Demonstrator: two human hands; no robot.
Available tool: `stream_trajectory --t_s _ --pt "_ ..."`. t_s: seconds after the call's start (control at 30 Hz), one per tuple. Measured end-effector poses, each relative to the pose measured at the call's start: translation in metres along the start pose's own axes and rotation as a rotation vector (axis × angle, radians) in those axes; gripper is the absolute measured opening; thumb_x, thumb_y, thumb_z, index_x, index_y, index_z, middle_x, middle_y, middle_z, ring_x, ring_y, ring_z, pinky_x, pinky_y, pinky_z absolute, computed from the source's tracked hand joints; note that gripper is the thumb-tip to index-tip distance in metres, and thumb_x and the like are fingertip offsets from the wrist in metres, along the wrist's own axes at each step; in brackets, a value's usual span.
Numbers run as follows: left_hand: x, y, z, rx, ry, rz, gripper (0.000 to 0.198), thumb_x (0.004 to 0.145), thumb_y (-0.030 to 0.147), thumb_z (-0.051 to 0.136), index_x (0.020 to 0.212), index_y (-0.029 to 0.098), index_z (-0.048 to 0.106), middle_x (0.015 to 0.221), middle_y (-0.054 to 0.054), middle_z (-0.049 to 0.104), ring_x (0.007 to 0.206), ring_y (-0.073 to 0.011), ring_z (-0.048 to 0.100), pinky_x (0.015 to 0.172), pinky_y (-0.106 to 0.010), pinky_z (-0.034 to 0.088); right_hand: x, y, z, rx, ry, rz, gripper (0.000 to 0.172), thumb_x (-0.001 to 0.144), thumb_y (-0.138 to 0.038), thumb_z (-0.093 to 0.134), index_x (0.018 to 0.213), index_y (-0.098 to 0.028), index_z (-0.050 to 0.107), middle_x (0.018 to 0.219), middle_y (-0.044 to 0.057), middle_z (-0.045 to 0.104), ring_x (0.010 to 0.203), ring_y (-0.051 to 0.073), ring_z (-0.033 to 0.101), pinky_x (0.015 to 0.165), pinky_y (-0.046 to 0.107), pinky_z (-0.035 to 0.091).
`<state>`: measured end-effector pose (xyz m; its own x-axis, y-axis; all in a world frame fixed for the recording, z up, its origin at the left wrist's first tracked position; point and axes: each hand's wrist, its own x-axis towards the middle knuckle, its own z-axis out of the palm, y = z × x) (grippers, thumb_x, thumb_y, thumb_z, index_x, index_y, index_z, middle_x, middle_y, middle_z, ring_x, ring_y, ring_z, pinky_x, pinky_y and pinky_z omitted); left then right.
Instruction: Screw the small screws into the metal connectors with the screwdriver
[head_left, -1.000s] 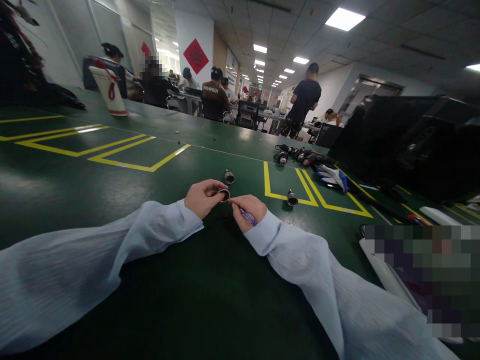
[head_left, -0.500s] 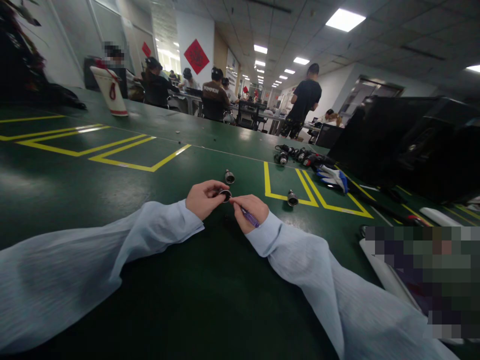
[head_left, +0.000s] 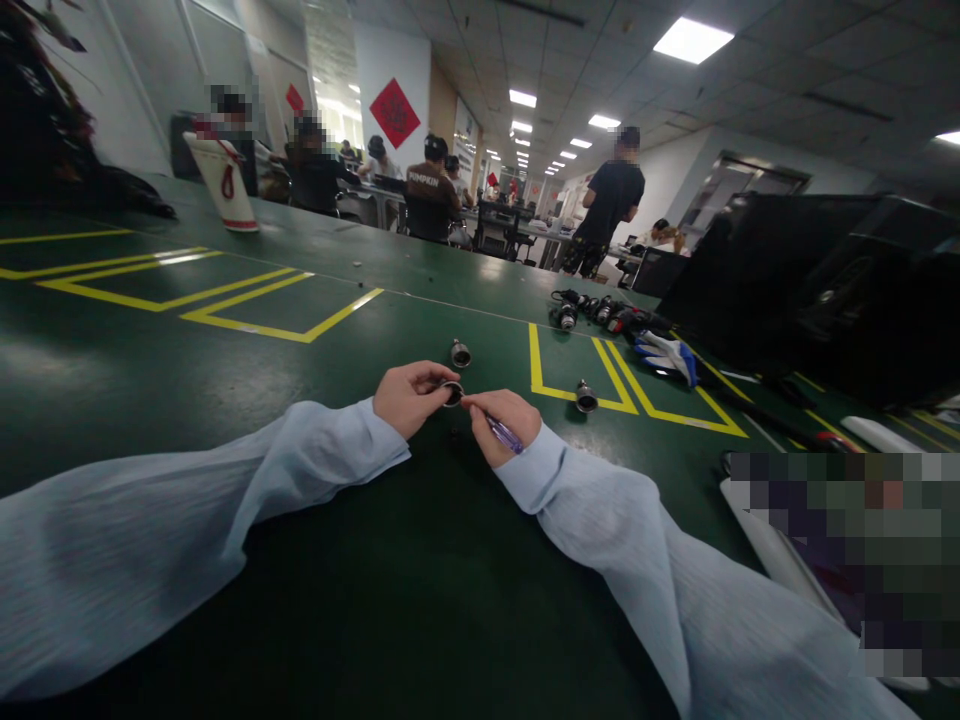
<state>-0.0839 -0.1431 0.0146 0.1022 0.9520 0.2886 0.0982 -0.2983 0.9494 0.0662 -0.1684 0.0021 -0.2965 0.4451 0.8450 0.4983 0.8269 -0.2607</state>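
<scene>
Left hand pinching a small round grey metal cup-like part, right hand gripping a slim tool with a translucent purple handle

Left fingers clamped on the metal part, thumb on the near side, other fingers behind; its round open end faces the camera. Right fingers closed around the tool, tips together, pointing at the part's rim. Tool tip too small to make out; can't tell if it touches. Both hands meet just above the dark green smooth table, wrists in pale blue long sleeves.

Just beyond the left hand: a grey metal bell-shaped fitting with a narrow stub, lying on the table. Another like it, a second grey metal fitting, right of the right hand, at the yellow tape outline.

Further right: a jumble of black and silver tools, next to it a white-and-blue work glove. Big black bulky object behind those, details too dark. Far left: tall white cup with red trim, standing, looks tilted in this view. More yellow tape on that side.

Background: person in black T-shirt standing, others seated, red diamond-shaped wall sign.
</scene>
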Motion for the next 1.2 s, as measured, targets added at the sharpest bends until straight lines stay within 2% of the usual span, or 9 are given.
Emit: stream_trajectory --t_s 0.3,0.47,0.7,0.87,0.97,1.03,1.13,1.2 --pt "0.000 0.004 0.002 -0.019 0.025 -0.044 0.021 0.054 0.017 0.065 0.073 0.009 0.062 0.066 -0.003 0.066 0.061 -0.0144 0.062 0.062 -0.028 0.053 -0.001 0.004 0.002 -0.009 -0.007 -0.066 0.017 0.075 -0.012 0.046 0.083 -0.014 0.061 0.077 0.007 0.068 0.072 0.013 0.062 0.071 0.025 0.048" --pt "-0.002 0.006 0.002 -0.008 0.021 -0.029 0.020 0.055 0.017 0.064 0.073 0.009 0.062 0.068 -0.004 0.067 0.063 -0.0148 0.063 0.063 -0.028 0.053 0.000 0.000 -0.001 -0.012 0.026 -0.044 0.017 0.075 -0.012 0.046 0.080 -0.015 0.061 0.075 0.006 0.068 0.069 0.012 0.062 0.069 0.024 0.048" --pt "0.001 0.003 0.002 -0.012 0.010 -0.042 0.023 0.055 0.019 0.065 0.076 0.009 0.063 0.068 -0.004 0.067 0.063 -0.0152 0.063 0.062 -0.028 0.053 -0.003 0.004 0.002 -0.057 -0.016 -0.078 0.018 0.075 -0.011 0.045 0.083 -0.013 0.061 0.077 0.007 0.068 0.071 0.014 0.062 0.071 0.025 0.048" --pt "0.001 0.001 0.003 -0.015 0.008 -0.056 0.023 0.054 0.020 0.066 0.075 0.009 0.063 0.068 -0.004 0.067 0.062 -0.0156 0.063 0.061 -0.029 0.053 -0.003 0.002 0.003 -0.027 -0.037 -0.032 0.019 0.075 -0.013 0.045 0.083 -0.014 0.062 0.079 0.008 0.068 0.072 0.014 0.062 0.071 0.027 0.048" --pt "0.002 0.000 0.002 0.000 0.016 -0.045 0.021 0.054 0.019 0.065 0.073 0.010 0.063 0.068 -0.004 0.067 0.064 -0.0163 0.063 0.063 -0.030 0.053 -0.002 -0.003 -0.001 0.068 -0.030 0.104 0.018 0.073 -0.015 0.046 0.079 -0.016 0.063 0.077 0.007 0.069 0.072 0.015 0.062 0.073 0.028 0.048" --pt "0.004 0.000 0.001 0.022 0.036 -0.046 0.021 0.053 0.018 0.065 0.072 0.010 0.063 0.069 -0.004 0.067 0.064 -0.0164 0.063 0.064 -0.030 0.053 -0.002 -0.005 -0.004 0.234 -0.057 0.319 0.017 0.071 -0.016 0.047 0.071 -0.017 0.063 0.068 0.005 0.068 0.066 0.015 0.063 0.068 0.028 0.049" --pt "0.005 -0.001 -0.001 0.047 0.064 -0.084 0.023 0.052 0.017 0.066 0.073 0.010 0.063 0.070 -0.005 0.067 0.063 -0.0164 0.063 0.062 -0.031 0.053 0.000 0.000 -0.007 0.625 -0.150 0.714 0.016 0.062 -0.014 0.045 0.057 -0.015 0.060 0.048 0.001 0.061 0.047 0.013 0.058 0.050 0.025 0.048" --pt "0.005 -0.001 -0.002 0.049 0.062 -0.100 0.024 0.052 0.018 0.066 0.074 0.010 0.063 0.071 -0.005 0.066 0.063 -0.0161 0.062 0.061 -0.031 0.053 0.001 0.004 -0.008 0.823 -0.197 0.877 0.016 0.057 -0.012 0.044 0.050 -0.015 0.058 0.040 -0.001 0.058 0.039 0.011 0.053 0.042 0.022 0.044"
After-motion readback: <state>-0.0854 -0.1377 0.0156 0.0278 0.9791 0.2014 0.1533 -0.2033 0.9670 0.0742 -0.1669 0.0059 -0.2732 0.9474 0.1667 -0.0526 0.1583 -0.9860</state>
